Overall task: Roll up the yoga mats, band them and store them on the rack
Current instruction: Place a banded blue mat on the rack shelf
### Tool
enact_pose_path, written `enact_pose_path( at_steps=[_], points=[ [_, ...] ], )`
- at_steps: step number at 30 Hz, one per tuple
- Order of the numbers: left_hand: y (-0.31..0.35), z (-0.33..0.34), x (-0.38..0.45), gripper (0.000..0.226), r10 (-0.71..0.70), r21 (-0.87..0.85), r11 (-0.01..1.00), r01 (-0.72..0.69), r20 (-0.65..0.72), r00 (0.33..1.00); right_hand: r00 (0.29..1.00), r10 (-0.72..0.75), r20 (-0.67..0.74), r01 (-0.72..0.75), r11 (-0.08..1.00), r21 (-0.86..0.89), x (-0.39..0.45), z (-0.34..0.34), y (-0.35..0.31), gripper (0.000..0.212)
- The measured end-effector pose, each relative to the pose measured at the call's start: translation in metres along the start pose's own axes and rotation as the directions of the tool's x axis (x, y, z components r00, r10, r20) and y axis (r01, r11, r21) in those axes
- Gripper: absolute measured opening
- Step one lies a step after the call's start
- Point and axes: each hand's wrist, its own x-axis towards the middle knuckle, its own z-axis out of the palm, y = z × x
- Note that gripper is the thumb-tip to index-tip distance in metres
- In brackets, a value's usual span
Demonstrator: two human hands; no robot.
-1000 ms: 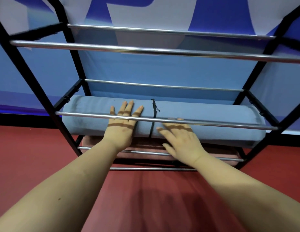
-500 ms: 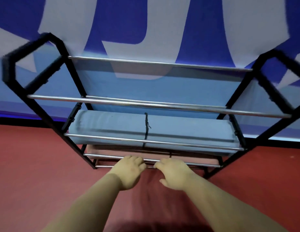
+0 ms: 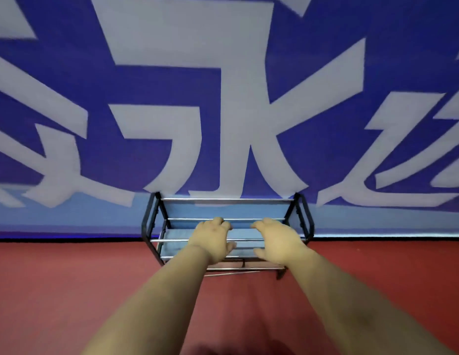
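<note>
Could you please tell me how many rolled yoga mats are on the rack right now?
1 clearly: a light blue rolled foam mat on a middle tier of the black-framed metal rack, partly behind both hands. Another may lie hidden lower.

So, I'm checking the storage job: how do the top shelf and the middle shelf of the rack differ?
The middle shelf holds a rolled blue mat lying along its bars; the top shelf shows only bare bars. The top shelf sits clear above the left hand and right hand, which partly hide the middle shelf. Both have silver bars.
</note>
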Motion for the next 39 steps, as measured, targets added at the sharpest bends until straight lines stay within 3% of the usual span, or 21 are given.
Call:
enact_pose_path(
  at_steps=[7,11,15,23,30,34,35,36,37,39],
  points=[
    [0.041,-0.190,-0.093,0.055,0.123,0.046,0.992,-0.119,-0.094,0.988,0.977,0.027,-0.213,-0.038,0.998,-0.044,-0.107,-0.195,-0.065,0.064],
    [0.081,-0.249,-0.155,0.056,0.113,0.139,0.986,-0.088,-0.182,0.977,0.947,0.020,-0.321,-0.063,0.990,-0.127,-0.188,-0.242,-0.077,0.066],
    [0.139,-0.243,-0.226,0.056,0.071,0.171,0.985,-0.030,-0.239,0.968,0.950,-0.026,-0.312,-0.061,0.962,-0.267,-0.273,-0.237,-0.072,0.070],
    [0.244,-0.237,-0.371,0.059,0.045,0.247,0.969,0.027,-0.281,0.959,0.935,-0.105,-0.339,0.020,0.969,-0.244,-0.417,-0.227,-0.085,0.072],
    [0.252,-0.259,-0.482,0.059,-0.001,0.270,0.957,0.104,-0.359,0.933,0.897,-0.123,-0.424,0.032,0.976,-0.216,-0.517,-0.230,-0.141,0.074],
    [0.263,-0.247,-0.516,0.059,-0.019,0.233,0.967,0.106,-0.347,0.938,0.923,-0.065,-0.379,-0.012,0.980,-0.197,-0.558,-0.216,-0.148,0.073],
    [0.263,-0.247,-0.519,0.059,0.005,0.261,0.961,0.089,-0.336,0.942,0.927,-0.073,-0.368,0.000,0.981,-0.192,-0.562,-0.212,-0.148,0.073],
    [0.238,-0.229,-0.587,0.060,0.057,0.248,0.968,0.028,-0.330,0.942,0.939,-0.016,-0.343,-0.060,0.976,-0.212,-0.614,-0.192,-0.209,0.074],
    [0.232,-0.221,-0.613,0.059,0.116,0.287,0.958,-0.015,-0.340,0.933,0.945,0.028,-0.326,-0.091,0.980,-0.180,-0.633,-0.184,-0.229,0.074],
    [0.233,-0.208,-0.617,0.057,0.126,0.373,0.928,0.022,-0.367,0.922,0.935,0.021,-0.353,-0.074,0.988,-0.137,-0.648,-0.173,-0.228,0.073]
  ],
)
